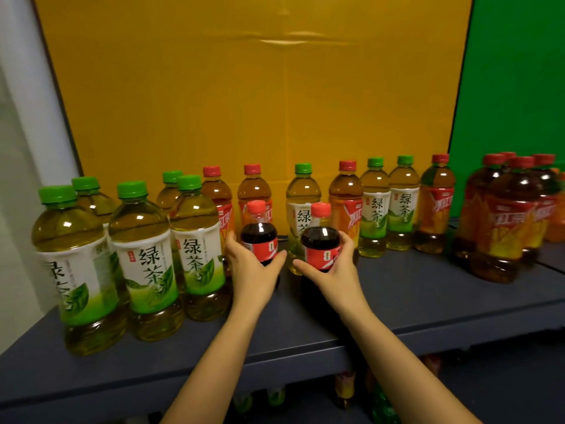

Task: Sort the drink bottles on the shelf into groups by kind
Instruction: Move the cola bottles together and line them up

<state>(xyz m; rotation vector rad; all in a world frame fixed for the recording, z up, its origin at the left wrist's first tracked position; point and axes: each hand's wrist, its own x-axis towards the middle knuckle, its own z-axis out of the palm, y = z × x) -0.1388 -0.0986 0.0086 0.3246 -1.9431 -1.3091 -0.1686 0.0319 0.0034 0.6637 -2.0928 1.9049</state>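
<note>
Both hands are busy at the middle of the shelf point(428, 289). The left hand point(252, 270) curls round the left cola point(259, 235), thumb across the front below the label, fingers round its far left side. The right hand point(334, 269) wraps the right cola point(320, 243) likewise, thumb in front, fingers round the right side. The two small red-capped bottles are upright and near each other without touching; their bases are hidden, so I cannot tell whether they rest on the shelf. At the left end green teas point(143, 255) stand bunched together. At the far right red teas point(507, 221) cluster. Behind the colas a back row point(345, 194) mixes both teas along a yellow board point(244, 87). A green board point(513, 87) stands on the right.
</note>
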